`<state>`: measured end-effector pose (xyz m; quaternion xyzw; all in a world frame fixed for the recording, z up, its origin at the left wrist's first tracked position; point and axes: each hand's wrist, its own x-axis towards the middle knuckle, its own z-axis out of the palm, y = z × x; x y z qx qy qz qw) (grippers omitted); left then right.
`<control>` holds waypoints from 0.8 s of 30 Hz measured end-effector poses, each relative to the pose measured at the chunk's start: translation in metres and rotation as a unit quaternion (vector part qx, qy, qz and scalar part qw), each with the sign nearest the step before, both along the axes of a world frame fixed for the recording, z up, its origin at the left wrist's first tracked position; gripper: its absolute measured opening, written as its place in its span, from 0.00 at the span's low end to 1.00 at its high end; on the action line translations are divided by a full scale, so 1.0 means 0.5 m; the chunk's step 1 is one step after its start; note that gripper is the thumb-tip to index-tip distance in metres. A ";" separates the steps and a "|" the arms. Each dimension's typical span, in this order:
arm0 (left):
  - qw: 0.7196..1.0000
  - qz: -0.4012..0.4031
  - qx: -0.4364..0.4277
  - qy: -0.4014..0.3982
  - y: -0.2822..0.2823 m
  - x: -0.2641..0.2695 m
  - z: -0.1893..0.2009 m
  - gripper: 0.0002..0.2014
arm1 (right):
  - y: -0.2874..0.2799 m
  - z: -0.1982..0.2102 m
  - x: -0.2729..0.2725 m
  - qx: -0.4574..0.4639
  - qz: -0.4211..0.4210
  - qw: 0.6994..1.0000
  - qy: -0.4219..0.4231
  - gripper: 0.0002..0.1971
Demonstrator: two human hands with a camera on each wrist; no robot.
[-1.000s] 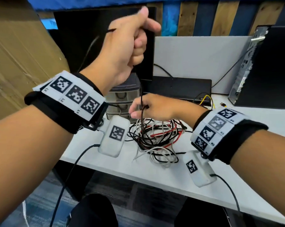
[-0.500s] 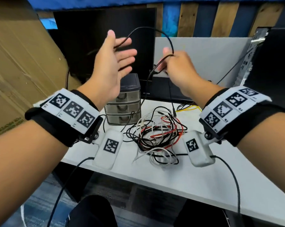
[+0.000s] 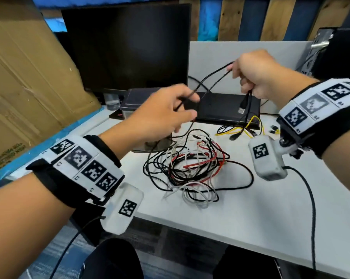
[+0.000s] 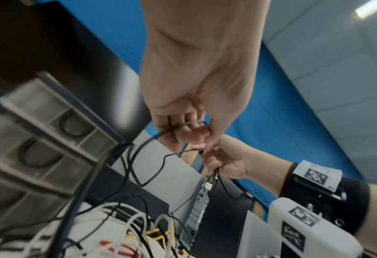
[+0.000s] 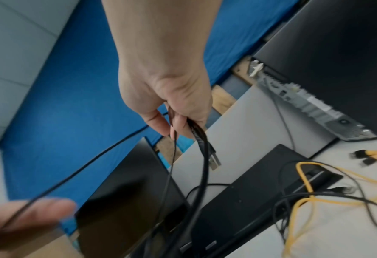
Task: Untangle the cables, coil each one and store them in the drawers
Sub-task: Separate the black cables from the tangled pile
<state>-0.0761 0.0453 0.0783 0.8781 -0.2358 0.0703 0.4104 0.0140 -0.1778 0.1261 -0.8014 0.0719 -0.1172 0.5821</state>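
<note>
Left hand [image 3: 162, 115] dropped, now pinching black cable [image 3: 212, 77]; right hand [image 3: 256, 75] grips it; drawers [image 4: 39, 139] mostly hidden.

No legible text. Cardboard sheet [image 3: 19, 101] print too blurred; wristband [image 3: 83, 168] shows coded squares only.

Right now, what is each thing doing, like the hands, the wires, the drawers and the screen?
Left hand: fingers curled round the black cable.
Right hand: gripping the same cable, plug end dangling below.
Black cable: lifted off the desk, stretched between both hands.
Cable pile: tangled on the white desk.
Drawer unit: drawers shut, coils visible inside two.
Monitor: screen dark.
</note>
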 end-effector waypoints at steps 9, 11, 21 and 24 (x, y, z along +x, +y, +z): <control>0.971 0.074 0.190 0.127 0.019 0.073 -0.076 0.38 | 0.001 -0.016 -0.016 0.143 0.110 0.983 -0.026 0.12; 0.976 0.048 0.159 0.143 0.010 0.077 -0.096 0.33 | 0.007 -0.012 -0.019 0.153 0.136 0.978 -0.037 0.12; 0.962 0.116 -0.199 0.147 -0.006 0.110 -0.031 0.15 | -0.001 -0.041 -0.021 -0.009 0.113 0.991 -0.064 0.04; 0.904 0.095 -0.398 0.126 -0.010 0.097 0.025 0.14 | 0.026 -0.090 -0.043 -0.009 0.243 0.970 0.010 0.09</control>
